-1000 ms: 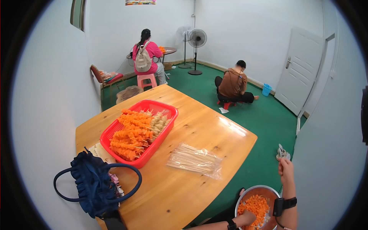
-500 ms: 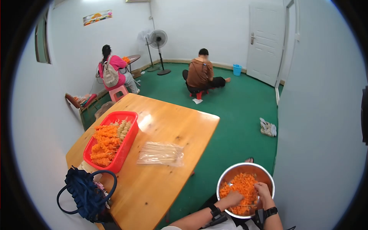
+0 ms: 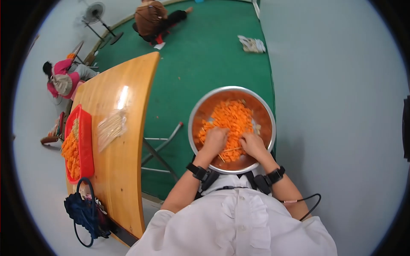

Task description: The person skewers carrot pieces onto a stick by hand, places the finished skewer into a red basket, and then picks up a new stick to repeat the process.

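Observation:
A large metal bowl (image 3: 267, 117) rests at my lap, with a heap of chopped orange pieces (image 3: 232, 117) inside. My left hand (image 3: 216, 140) is in the bowl on the left side of the heap, its fingers bent down among the pieces. On the right, my right hand (image 3: 252, 144) is closed at the edge of the heap, fingertips together. Thin sticks (image 3: 232, 149) lie across the pieces between and below my hands. What either hand grips is too small to make out.
Left of me, a wooden table (image 3: 124, 170) bears a red basket (image 3: 86, 145) of orange skewers, a bag of sticks (image 3: 112, 129) and a blue handbag (image 3: 83, 211). Two people (image 3: 149, 21) (image 3: 64, 81) sit farther off. Table legs (image 3: 160, 155) stand beside the bowl.
The view has swung down and to the right, so the bowl and my hands now appear nearer the middle and my shirt shows. Both hands remain in the bowl.

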`<move>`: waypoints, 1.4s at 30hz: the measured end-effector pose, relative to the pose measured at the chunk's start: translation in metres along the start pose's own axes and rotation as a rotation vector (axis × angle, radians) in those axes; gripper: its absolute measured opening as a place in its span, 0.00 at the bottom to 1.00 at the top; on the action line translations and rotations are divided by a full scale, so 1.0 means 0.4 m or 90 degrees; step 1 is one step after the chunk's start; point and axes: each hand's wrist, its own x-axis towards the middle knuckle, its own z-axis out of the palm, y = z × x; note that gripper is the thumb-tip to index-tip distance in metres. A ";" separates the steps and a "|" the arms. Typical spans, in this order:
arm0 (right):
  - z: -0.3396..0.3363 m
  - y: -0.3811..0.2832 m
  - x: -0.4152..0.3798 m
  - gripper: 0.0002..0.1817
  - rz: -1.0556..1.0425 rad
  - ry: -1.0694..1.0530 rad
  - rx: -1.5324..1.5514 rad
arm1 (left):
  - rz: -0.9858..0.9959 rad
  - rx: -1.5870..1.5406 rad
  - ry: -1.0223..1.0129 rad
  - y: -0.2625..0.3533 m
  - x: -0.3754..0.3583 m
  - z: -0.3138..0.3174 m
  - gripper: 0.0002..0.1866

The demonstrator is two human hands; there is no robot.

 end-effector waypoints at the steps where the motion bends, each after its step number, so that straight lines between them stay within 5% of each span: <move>1: -0.001 0.004 0.002 0.09 0.004 -0.007 -0.005 | -0.034 -0.018 -0.005 0.017 0.001 -0.007 0.06; 6: -0.001 0.017 0.017 0.05 -0.014 -0.013 -0.019 | -0.221 -0.027 0.000 0.022 0.024 -0.014 0.09; 9: -0.050 -0.010 0.018 0.05 -0.055 -0.162 0.015 | -0.215 -0.050 0.024 0.015 0.039 -0.035 0.10; 12: -0.041 0.003 0.016 0.03 -0.108 -0.162 0.020 | -0.192 -0.090 0.040 0.000 0.042 -0.043 0.10; 18: -0.023 0.007 0.032 0.04 -0.128 -0.175 -0.140 | -0.440 -0.227 -0.025 -0.023 0.061 -0.050 0.11; 22: -0.083 -0.028 0.059 0.05 -0.075 -0.236 0.000 | -0.526 -0.471 0.023 -0.068 0.056 -0.023 0.12; 27: -0.089 -0.047 0.069 0.09 0.049 -0.137 0.044 | -0.710 -0.769 0.018 -0.109 0.073 -0.038 0.14; 42: -0.078 -0.067 0.072 0.06 0.033 -0.100 0.024 | -0.739 -0.988 0.020 -0.127 0.075 -0.047 0.15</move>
